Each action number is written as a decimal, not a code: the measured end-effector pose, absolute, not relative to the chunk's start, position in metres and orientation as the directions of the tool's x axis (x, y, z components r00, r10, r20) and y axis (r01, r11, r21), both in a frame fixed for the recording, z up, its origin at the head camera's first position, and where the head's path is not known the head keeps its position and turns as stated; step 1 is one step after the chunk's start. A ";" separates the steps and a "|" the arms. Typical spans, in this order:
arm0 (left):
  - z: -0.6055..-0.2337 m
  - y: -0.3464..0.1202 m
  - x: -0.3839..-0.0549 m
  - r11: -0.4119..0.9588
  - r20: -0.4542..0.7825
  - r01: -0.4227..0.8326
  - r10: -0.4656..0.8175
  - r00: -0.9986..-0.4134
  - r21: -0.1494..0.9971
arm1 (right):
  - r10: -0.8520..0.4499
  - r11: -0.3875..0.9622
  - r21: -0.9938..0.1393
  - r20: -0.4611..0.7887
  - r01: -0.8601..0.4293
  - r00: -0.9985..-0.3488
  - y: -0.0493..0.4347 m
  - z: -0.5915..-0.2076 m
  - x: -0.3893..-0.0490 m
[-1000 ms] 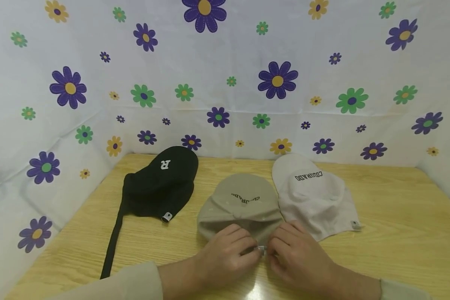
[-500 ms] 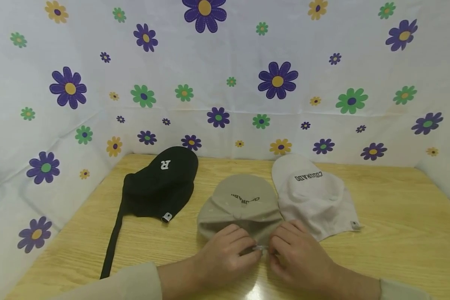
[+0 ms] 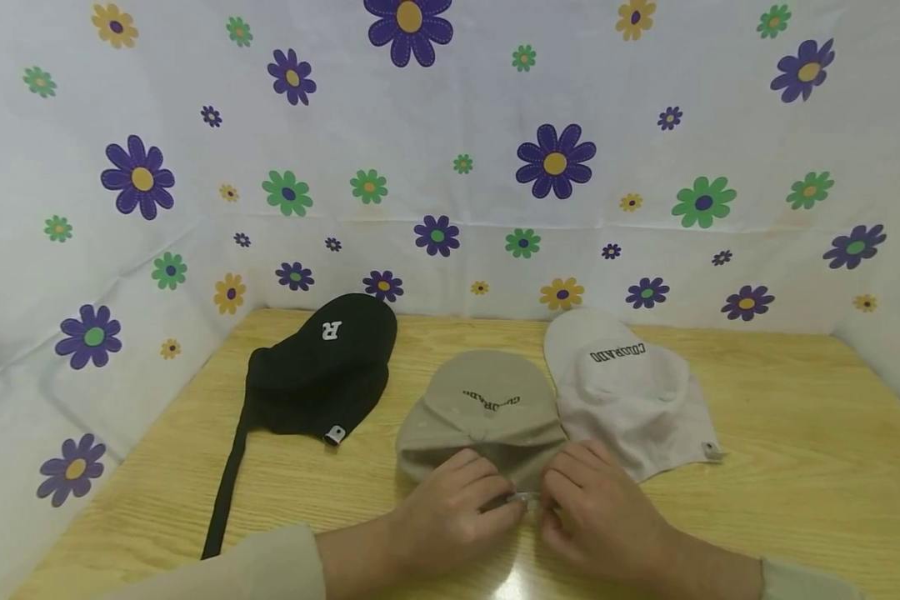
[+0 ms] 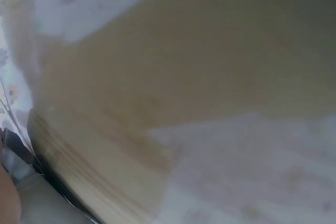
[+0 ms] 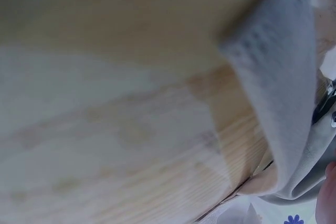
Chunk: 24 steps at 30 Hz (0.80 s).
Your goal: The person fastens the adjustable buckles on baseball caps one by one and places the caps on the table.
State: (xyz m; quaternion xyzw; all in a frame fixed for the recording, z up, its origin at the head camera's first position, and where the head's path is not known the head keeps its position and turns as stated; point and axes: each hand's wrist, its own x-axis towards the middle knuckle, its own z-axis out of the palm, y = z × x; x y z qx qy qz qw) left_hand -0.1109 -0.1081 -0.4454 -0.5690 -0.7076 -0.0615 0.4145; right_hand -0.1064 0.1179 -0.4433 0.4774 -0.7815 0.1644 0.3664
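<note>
In the head view a khaki baseball cap [image 3: 487, 417] lies at the middle of the table, its brim toward the back wall and its crown partly folded in. My left hand [image 3: 457, 512] and right hand [image 3: 600, 512] are both at its near edge. Between their fingertips shows a small shiny metal buckle [image 3: 522, 497]. Left thumb and fingers pinch one side of it; the right fingers pinch the strap end beside it. The strap itself is mostly covered by the fingers. Both wrist views are blurred and show little of this grip.
A black cap [image 3: 322, 375] with a white letter and a long loose strap lies at the left. Touching the khaki cap's right side is an off-white cap [image 3: 630, 392]. The wooden table [image 3: 795, 467] ends at a flower-printed cloth [image 3: 480, 108] behind and on both sides.
My right fingertips have drawn slightly right, so the gap between the hands is a bit wider. The buckle appears tilted differently. All three caps stay where they were.
</note>
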 end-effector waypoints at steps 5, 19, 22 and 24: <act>-0.446 -0.108 -0.111 0.349 0.665 0.859 0.747 -0.013 -0.375 | -0.617 0.493 0.072 0.731 -0.867 -0.290 0.119 -0.443 -0.106; -0.446 -0.108 -0.110 0.353 0.661 0.866 0.749 -0.035 -0.354 | -0.605 0.514 0.069 0.736 -0.855 -0.304 0.119 -0.443 -0.105; -0.446 -0.108 -0.110 0.356 0.654 0.865 0.755 -0.043 -0.353 | -0.607 0.517 0.073 0.734 -0.853 -0.305 0.119 -0.443 -0.106; -0.446 -0.107 -0.110 0.359 0.651 0.867 0.758 -0.055 -0.345 | -0.609 0.529 0.072 0.726 -0.846 -0.319 0.120 -0.443 -0.105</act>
